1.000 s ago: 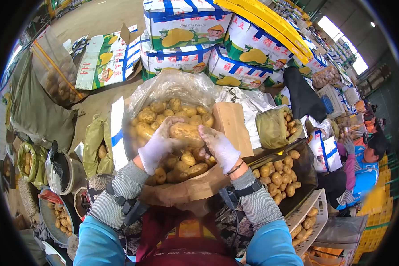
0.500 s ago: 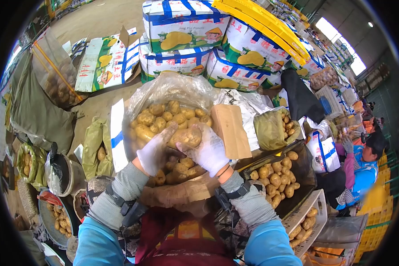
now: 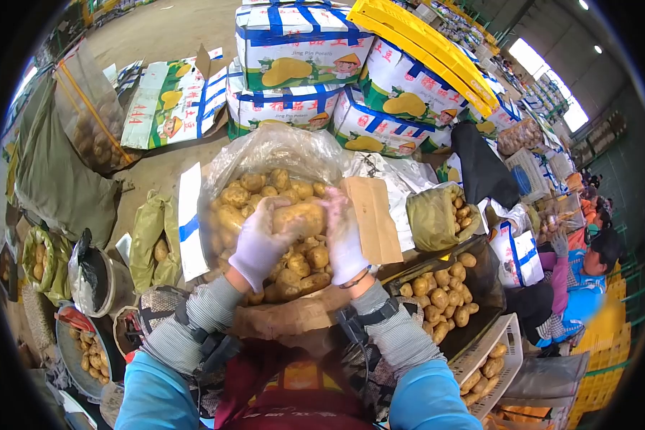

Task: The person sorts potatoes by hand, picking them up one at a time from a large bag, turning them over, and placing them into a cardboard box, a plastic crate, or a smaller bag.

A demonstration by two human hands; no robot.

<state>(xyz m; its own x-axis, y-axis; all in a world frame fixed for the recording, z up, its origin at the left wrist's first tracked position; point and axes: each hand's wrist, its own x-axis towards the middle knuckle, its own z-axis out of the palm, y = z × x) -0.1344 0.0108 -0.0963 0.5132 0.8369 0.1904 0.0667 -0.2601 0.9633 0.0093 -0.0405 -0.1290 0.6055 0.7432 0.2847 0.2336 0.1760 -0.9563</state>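
Note:
A large long potato (image 3: 299,218) lies level in my left hand (image 3: 261,244), whose white-gloved fingers are closed round its left end. At the potato's other end is my right hand (image 3: 344,240), also gloved, with its fingers stretched out and slightly blurred. Both hands are over a box lined with a clear plastic bag (image 3: 276,147), and loose potatoes (image 3: 294,269) fill much of it. A brown cardboard flap (image 3: 371,218) stands at the box's right side, and a white flap (image 3: 190,222) at its left.
Printed potato cartons (image 3: 301,61) are stacked ahead, topped on the right by yellow crates (image 3: 426,46). To my right are a dark bin of potatoes (image 3: 494,287) and a white crate (image 3: 512,344). A green sack (image 3: 154,244) and a basin (image 3: 68,358) stand left. A co-worker (image 3: 580,294) sits far right.
My right hand has shifted right and its fingers have straightened beside the potato. The left hand has turned the potato more level and lifted it slightly away from me.

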